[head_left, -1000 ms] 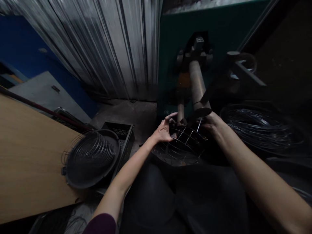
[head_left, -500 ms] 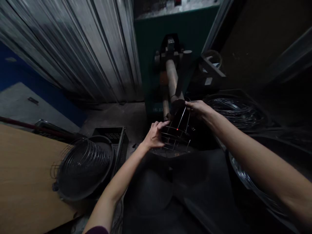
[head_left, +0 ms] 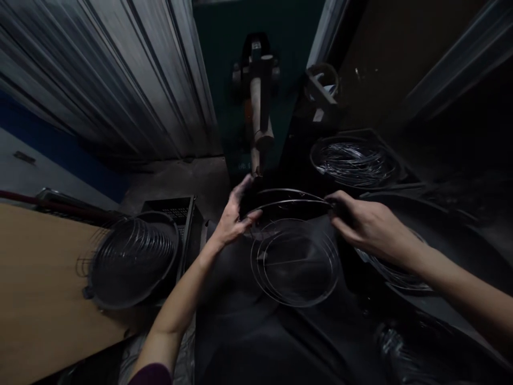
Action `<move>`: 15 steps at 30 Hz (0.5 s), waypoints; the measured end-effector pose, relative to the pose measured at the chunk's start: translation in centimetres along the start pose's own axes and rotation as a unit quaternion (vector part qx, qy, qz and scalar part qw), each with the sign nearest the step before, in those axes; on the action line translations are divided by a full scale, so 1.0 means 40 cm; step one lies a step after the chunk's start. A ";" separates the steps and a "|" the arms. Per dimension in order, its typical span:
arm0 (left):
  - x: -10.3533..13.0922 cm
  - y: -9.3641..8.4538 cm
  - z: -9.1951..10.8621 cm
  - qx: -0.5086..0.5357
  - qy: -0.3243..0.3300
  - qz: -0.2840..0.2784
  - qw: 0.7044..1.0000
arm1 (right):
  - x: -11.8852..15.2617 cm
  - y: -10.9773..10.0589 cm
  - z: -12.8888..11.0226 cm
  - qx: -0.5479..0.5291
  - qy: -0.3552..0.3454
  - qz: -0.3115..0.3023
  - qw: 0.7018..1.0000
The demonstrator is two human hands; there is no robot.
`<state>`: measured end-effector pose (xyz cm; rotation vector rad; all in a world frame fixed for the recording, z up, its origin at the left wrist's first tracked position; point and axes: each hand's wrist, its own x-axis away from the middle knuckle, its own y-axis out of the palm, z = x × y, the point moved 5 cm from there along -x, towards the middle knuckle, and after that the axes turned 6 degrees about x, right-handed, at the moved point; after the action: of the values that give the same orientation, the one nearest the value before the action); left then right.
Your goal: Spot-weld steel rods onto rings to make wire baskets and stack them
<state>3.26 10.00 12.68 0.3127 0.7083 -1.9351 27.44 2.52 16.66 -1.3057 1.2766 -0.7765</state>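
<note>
My right hand is closed on the right side of a round wire frame, which is tilted over my dark apron. On the frame's left side, my left hand has its fingers and thumb spread, the thumb beside the wire. Blurred thin wire rings show lower down, over the apron; whether they are part of the same frame I cannot tell. Just beyond the hands, a machine's metal arms reach out from a green body.
At the left, a round black container holds many bent wires, beside a black crate. Wire bundles lie in a container at the right, with more wires in a large basin nearer me. Corrugated metal stands behind.
The wire frame has come away from the machine's arms toward me and tipped. My right hand has moved down and right; my left hand has shifted slightly left. The view has shifted.
</note>
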 end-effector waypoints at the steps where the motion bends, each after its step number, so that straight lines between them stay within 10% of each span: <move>1: 0.002 0.010 0.015 0.049 -0.036 -0.035 0.998 | -0.016 0.013 0.004 -0.005 -0.013 0.005 1.000; 7: 0.094 0.152 0.080 0.295 -0.300 -0.041 0.906 | -0.199 0.219 0.027 -0.041 0.016 -0.073 0.996; 15: 0.033 0.225 0.005 0.426 -0.386 0.083 0.814 | -0.295 0.306 -0.036 -0.030 0.001 -0.135 0.990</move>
<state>10.63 6.07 9.11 0.0840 -0.7334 -1.8720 20.79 15.57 7.94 -1.5476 1.1463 -0.9324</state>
